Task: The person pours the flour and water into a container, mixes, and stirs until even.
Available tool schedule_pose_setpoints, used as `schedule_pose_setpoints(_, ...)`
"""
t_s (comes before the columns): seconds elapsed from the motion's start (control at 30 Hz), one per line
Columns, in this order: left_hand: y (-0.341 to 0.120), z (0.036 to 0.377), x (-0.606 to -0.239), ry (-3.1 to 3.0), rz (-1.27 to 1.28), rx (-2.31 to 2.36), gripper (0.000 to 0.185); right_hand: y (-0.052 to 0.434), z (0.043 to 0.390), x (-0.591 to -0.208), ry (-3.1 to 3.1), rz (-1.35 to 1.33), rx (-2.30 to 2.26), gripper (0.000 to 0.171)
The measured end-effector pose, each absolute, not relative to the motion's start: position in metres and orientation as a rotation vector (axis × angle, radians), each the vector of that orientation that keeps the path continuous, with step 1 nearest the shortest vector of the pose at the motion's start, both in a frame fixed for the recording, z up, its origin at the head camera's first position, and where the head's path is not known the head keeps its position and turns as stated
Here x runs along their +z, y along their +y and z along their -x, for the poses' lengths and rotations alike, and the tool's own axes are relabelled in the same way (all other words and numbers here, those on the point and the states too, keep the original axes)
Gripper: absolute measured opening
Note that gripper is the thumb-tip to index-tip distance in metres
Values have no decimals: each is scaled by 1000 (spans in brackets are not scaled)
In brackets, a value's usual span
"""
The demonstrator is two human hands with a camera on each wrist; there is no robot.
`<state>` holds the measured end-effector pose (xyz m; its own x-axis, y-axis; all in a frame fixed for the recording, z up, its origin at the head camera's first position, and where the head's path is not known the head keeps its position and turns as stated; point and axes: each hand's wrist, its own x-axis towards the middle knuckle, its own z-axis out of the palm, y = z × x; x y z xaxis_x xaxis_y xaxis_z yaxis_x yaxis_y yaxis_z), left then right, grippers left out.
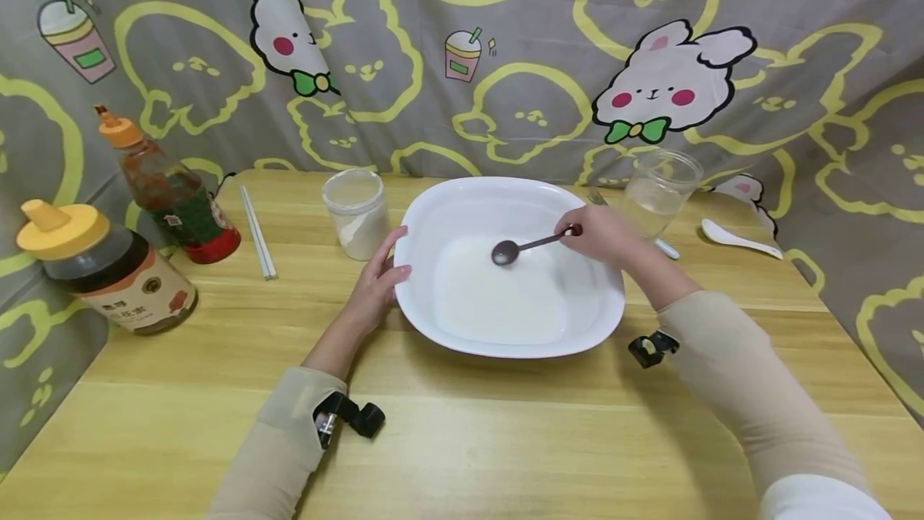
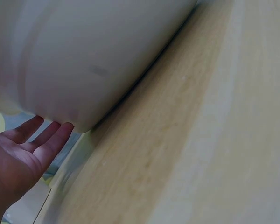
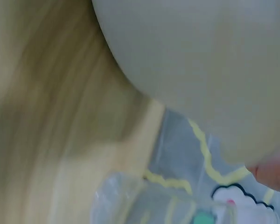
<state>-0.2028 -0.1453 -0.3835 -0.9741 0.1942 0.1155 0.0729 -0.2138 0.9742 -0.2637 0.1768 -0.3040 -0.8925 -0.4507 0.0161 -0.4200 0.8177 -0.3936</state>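
Spoon (image 1: pixel 505 253) — head view only

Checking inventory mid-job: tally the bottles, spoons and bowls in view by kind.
Bottles: 2 (orange-capped slim bottle, yellow-capped wide bottle)
Spoons: 2 (dark brown round spoon, white glossy spoon)
Bowls: 1 (white rounded-oval bowl)
Total: 5

Wood-grained desk (image 1: pixel 469 432), glossy white bowl (image 1: pixel 426 219), shiny dark spoon (image 1: pixel 538 242), clear glass-like jar (image 1: pixel 658 195) near far right corner, smooth plastic-looking bottles (image 1: pixel 147 283) toward left edge, creased matt cloth (image 1: pixel 527 26) behind far edge
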Motion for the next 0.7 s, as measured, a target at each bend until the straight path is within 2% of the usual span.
schedule_pose_setpoints(0.33,-146,202,-384,1910,-323,2358,60,153,249,-321,2631,940,-781,5)
schedule_pose_setpoints(0.5,-146,202,-384,1927,-327,2344,60,167,237,-309,2534,1011,-710,8)
schedule_pose_setpoints(0.7,-148,202,-384,1935,-332,2341,60,184,240,-291,2668,943,-547,12)
